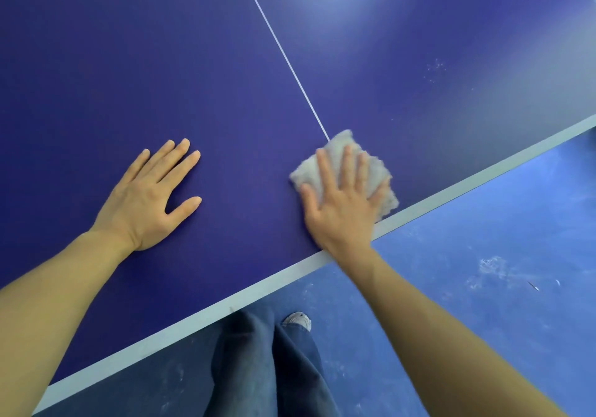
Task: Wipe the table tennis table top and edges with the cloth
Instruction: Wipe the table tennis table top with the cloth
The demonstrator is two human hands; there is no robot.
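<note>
The dark blue table tennis table top [200, 71] fills most of the view, with a thin white centre line [283, 55] and a pale edge stripe [225, 303] running along its near side. A grey fluffy cloth [374, 171] lies flat on the table at the near end of the centre line, close to the edge stripe. My right hand [342, 203] presses flat on the cloth with fingers straight and spread. My left hand [148, 200] rests flat on the bare table top to the left, fingers straight, holding nothing.
Below the table's near edge lies a blue floor [483, 255] with whitish scuffs. My legs in dark jeans [258, 368] and one shoe [298, 320] stand by the edge. Faint whitish specks [435, 68] mark the table's right half.
</note>
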